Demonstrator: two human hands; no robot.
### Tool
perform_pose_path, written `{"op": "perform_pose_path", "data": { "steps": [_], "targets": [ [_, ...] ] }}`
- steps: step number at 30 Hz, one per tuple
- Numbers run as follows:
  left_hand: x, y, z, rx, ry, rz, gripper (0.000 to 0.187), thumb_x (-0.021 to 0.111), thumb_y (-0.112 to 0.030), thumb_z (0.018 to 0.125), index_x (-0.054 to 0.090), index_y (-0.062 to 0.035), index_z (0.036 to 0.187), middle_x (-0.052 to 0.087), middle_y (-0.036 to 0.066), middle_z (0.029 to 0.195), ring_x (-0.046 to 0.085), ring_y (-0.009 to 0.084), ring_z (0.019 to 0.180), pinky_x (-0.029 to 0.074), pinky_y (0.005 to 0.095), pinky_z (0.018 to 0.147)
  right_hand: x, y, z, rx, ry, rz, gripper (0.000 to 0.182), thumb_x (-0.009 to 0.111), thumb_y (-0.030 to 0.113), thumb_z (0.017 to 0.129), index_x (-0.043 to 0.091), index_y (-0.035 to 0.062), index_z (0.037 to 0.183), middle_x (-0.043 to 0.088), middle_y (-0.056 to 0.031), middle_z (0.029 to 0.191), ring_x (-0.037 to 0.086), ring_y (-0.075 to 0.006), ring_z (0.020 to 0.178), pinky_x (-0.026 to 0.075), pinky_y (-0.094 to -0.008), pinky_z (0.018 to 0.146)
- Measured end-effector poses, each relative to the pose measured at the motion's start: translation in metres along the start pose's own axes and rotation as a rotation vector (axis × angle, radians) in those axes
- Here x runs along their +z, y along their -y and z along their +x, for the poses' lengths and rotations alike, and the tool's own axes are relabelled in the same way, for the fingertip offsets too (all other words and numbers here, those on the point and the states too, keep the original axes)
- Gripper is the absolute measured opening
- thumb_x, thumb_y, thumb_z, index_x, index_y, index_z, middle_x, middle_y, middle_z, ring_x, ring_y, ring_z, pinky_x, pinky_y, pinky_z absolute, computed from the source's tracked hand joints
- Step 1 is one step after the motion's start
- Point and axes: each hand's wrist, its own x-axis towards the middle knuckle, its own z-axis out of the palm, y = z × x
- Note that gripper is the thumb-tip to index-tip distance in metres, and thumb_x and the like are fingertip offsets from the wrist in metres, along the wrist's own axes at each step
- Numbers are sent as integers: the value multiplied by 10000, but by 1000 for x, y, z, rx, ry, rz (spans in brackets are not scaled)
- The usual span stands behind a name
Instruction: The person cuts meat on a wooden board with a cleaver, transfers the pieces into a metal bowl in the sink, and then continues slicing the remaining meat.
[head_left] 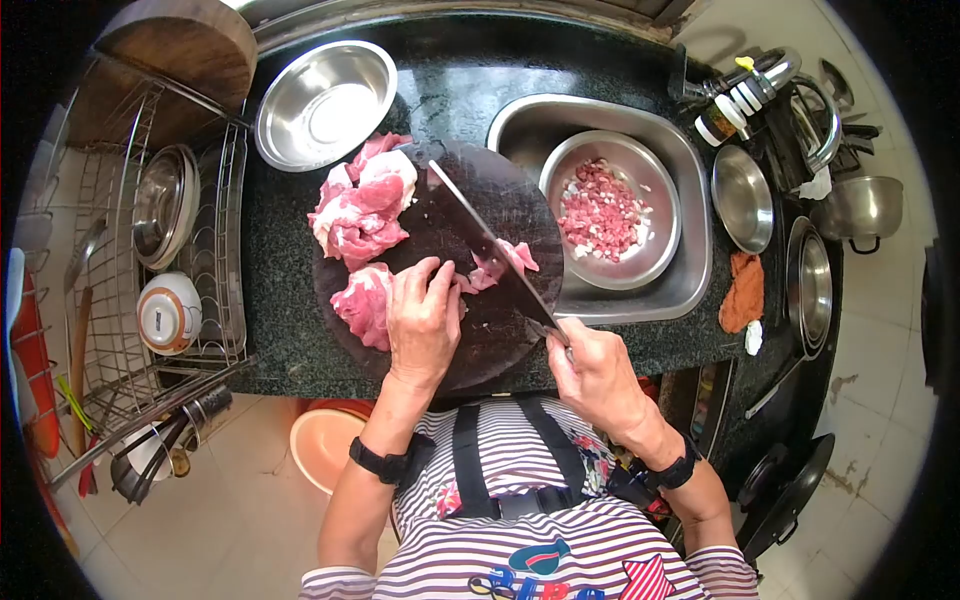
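Note:
On the round dark cutting board my left hand presses a piece of raw meat, its fingers curled over it. A thin strip of meat runs from those fingertips toward the blade. My right hand is closed around the handle of a kitchen knife, whose long blade slants across the board, seen nearly edge-on. Small cut meat lies against the blade on both sides. Behind my left hand sits a larger heap of raw meat with white fat.
A steel bowl of diced meat stands in the sink at right. An empty steel basin is at back left, beside a wire dish rack. An orange cloth and a steel bowl lie right of the sink.

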Motion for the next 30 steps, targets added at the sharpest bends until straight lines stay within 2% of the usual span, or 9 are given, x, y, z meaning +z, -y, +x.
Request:
{"op": "perform_pose_path", "data": {
  "steps": [3,6,7,9,11,15,23,27,30],
  "targets": [
    [2,0,7,19,28,-20,300,693,-13,792,659,-5,1090,619,152,1079,599,330,978,490,410,843,-4,-4,0,40,-36,46,64,583,34,876,537,-7,892,580,-210,678,598,-404,608,437,-472,551],
    [0,-7,15,-40,-25,-132,301,689,-12,820,657,-13,1119,632,156,1090,619,322,987,508,383,836,-5,-10,5,51,-113,303,116,591,84,927,555,-22,896,526,-129,588,480,-200,420,387,-353,433],
    [-2,-13,20,-107,-85,-224,297,684,-14,834,657,-14,1130,639,155,1097,629,313,993,514,369,832,-9,-10,5,47,-118,300,116,591,84,927,555,-22,896,526,-129,588,480,-200,420,387,-353,433],
    [-9,-25,27,-285,-32,-389,256,646,-66,913,645,-6,1161,654,148,1118,644,277,1009,528,355,849,-26,4,12,519,59,878,149,566,125,964,558,-1,884,531,-51,609,452,-102,409,390,-270,397],
    [-6,-25,31,-908,99,-1376,300,560,-186,1000,597,2,1231,641,145,1168,631,253,1058,518,369,910,-31,7,17,508,77,981,171,558,165,983,560,17,898,515,5,644,435,-45,429,406,-221,393],
    [-10,-25,35,-1097,333,-2235,436,389,-368,1057,524,-34,1301,603,136,1254,582,243,1155,478,421,998,-27,-8,23,528,152,1129,174,587,168,969,559,0,931,515,-3,642,425,-46,420,413,-228,390],
    [-13,-11,19,-1127,277,-1898,264,560,-219,1005,606,-25,1179,661,106,1123,633,201,1047,540,356,903,-24,-18,24,540,85,1099,149,582,145,972,570,-3,956,518,-6,643,443,-54,428,427,-230,394],
    [-16,-18,20,-1039,161,-1203,195,615,-158,975,659,2,1077,707,78,910,673,148,744,577,277,662,-38,-19,17,543,-8,1004,145,579,148,972,570,7,940,515,-5,637,446,-54,428,427,-229,391],
    [-20,-26,17,-675,154,-578,184,584,-96,958,672,16,1075,715,105,834,655,112,629,512,271,537,-48,-22,5,533,-65,907,162,569,154,973,564,14,891,519,-5,628,454,-58,425,420,-232,381]
  ]
}}
